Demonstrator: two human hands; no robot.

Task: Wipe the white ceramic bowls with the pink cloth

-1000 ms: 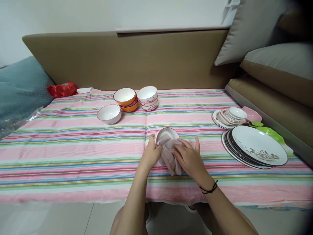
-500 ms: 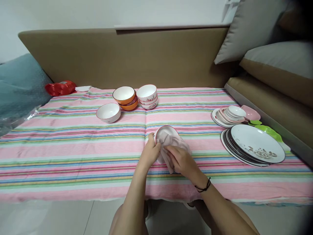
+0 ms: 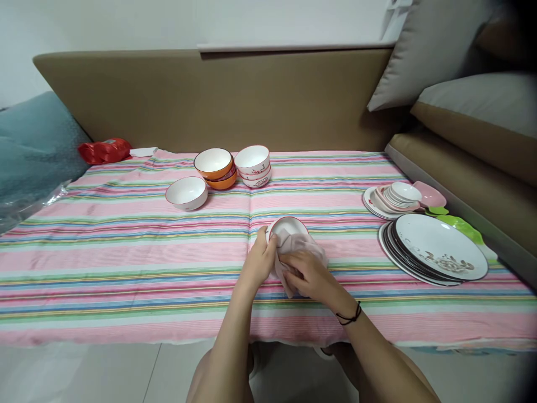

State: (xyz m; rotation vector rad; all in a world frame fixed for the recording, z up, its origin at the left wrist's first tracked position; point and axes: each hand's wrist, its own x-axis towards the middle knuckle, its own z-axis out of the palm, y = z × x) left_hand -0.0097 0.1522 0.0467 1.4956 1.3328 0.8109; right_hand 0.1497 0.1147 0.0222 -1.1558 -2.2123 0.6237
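A white bowl (image 3: 290, 224) with a thin red rim is tilted toward me above the striped cloth. My left hand (image 3: 260, 258) grips its left side, the thumb over the rim. My right hand (image 3: 309, 274) is closed on a pale pink cloth (image 3: 300, 244), which drapes over the bowl's near rim and into its inside. The cloth hides the bowl's lower part. Beyond them stand a lone white bowl (image 3: 187, 193), a stack of orange bowls (image 3: 222, 182) and a stack of white patterned bowls (image 3: 254, 168).
A striped bedspread (image 3: 126, 252) covers the seat. At right lie stacked large plates (image 3: 436, 246), small white bowls (image 3: 405, 193), a pink dish (image 3: 430, 195) and a green leaf-shaped dish (image 3: 464, 228). A red plastic package (image 3: 104, 151) lies at far left, near a blue cushion (image 3: 37, 151).
My right hand has shifted slightly, its fingers now more tucked into the cloth. The bowl stays in my left hand, almost in the same place.
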